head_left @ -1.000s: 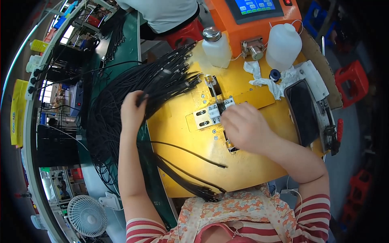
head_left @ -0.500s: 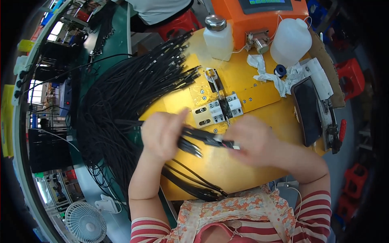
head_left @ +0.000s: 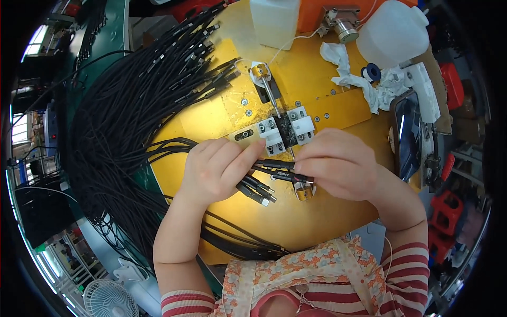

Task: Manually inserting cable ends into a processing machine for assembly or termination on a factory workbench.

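My left hand (head_left: 217,168) is closed round several black cables, whose connector ends (head_left: 256,191) stick out past its fingers to the right. From the right, my right hand (head_left: 338,162) pinches the tip of a black cable connector (head_left: 275,163) that runs across from the left hand. A second connector (head_left: 288,175) lies just below it, its metal tip beside my right fingers. Both hands are over the near side of a small metal clamping fixture (head_left: 284,129) with white blocks. My right fingertips hide part of the fixture's near end.
A big heap of black cables (head_left: 121,105) covers the left side of the yellow worktop (head_left: 338,211), and a smaller bundle (head_left: 237,245) lies near my apron. Beyond the fixture stand a white bottle (head_left: 274,24) and a white jug (head_left: 393,31). Crumpled tissue (head_left: 338,58) and a phone (head_left: 407,140) are at right.
The view has shifted, so the worktop appears higher and further left. The cable ends between my hands have spread apart, and my right hand is now pinched on one connector's tip.
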Available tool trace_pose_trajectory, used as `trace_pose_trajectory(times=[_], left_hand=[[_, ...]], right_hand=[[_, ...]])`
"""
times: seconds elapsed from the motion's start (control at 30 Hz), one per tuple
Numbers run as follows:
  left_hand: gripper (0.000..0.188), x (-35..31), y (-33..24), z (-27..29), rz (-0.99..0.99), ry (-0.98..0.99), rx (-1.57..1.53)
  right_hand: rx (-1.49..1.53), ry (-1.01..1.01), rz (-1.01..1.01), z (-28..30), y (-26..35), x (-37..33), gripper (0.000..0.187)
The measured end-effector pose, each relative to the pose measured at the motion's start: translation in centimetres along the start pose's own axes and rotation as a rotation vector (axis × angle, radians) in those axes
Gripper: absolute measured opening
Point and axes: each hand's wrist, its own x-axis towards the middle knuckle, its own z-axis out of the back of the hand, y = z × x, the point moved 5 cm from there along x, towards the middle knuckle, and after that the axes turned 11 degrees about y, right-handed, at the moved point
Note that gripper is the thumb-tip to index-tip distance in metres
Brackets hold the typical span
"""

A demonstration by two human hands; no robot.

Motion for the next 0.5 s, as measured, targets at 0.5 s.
trace_pose_trajectory(times=[0.5], left_hand=[[0.044, -0.2, 0.1, -1.3, 0.089, 0.113, 0.1]], right_hand=[[0.052, -0.054, -0.509, -0.2, -3.0, 0.6, 0.01]])
